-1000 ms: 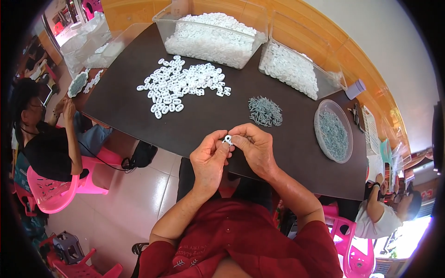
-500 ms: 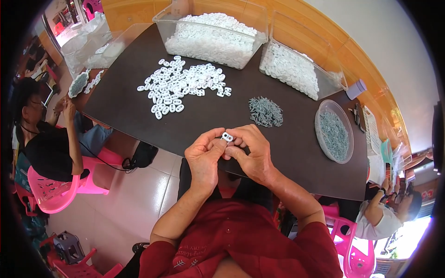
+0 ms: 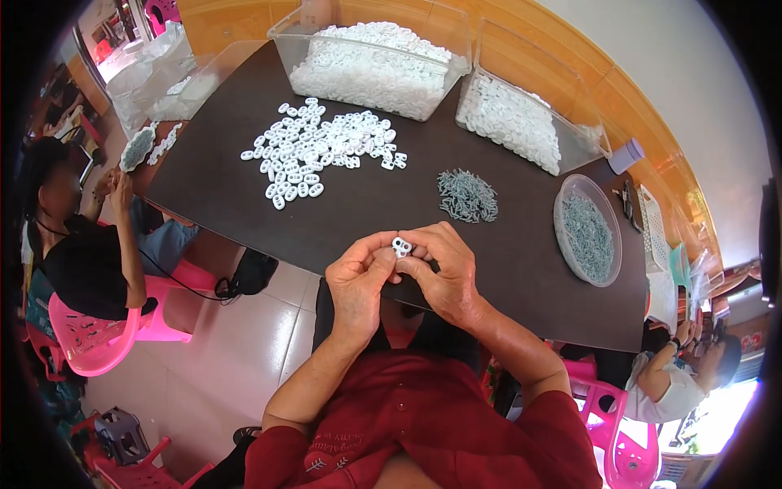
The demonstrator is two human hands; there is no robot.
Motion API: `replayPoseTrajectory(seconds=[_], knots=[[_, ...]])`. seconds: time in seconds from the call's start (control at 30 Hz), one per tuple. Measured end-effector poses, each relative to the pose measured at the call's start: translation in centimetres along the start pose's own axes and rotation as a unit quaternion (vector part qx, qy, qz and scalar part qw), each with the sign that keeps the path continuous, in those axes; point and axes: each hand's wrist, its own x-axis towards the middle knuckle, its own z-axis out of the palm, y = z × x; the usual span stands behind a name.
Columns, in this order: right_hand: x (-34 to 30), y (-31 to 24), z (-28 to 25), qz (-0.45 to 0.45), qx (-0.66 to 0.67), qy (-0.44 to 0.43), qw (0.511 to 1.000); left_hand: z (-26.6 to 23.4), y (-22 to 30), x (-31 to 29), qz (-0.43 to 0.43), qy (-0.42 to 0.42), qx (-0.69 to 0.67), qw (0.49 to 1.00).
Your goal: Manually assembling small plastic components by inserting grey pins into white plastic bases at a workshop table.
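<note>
Between my two hands, just above the table's near edge, is a small white oval plastic piece with two dark holes [image 3: 400,245]. My left hand [image 3: 359,283] pinches it from the left with thumb and fingers. From the right, my right hand [image 3: 444,269] has its fingertips closed on the same piece. Whether a screw is also in the fingers cannot be made out. Beyond the hands lies a loose spread of similar white pieces [image 3: 326,145]. Right of that spread is a small heap of grey screws [image 3: 467,196].
Two clear bins [image 3: 371,102] [image 3: 521,122] of white pieces stand along the far side of the dark table [image 3: 391,196]. A round tub [image 3: 588,277] of grey screws, pliers [image 3: 626,204] and a lilac-lidded container [image 3: 626,156] are at the right. People sit at left [image 3: 85,261] and right [image 3: 672,383].
The white piece has turned slightly in my fingers, showing more of its face. Both hands stay in nearly the same place.
</note>
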Motion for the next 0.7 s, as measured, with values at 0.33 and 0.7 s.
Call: replayPoseTrajectory(seconds=[0.33,0.7], knots=[[-0.17,-0.22,0.11,0.0,0.012,-0.001,1.0,-0.23,0.09,-0.13,0.033,-0.011,0.024,0.999],[-0.07,-0.32,0.12,-0.039,-0.012,0.002,0.999,-0.25,0.4,-0.2,0.021,-0.003,0.04,0.999]])
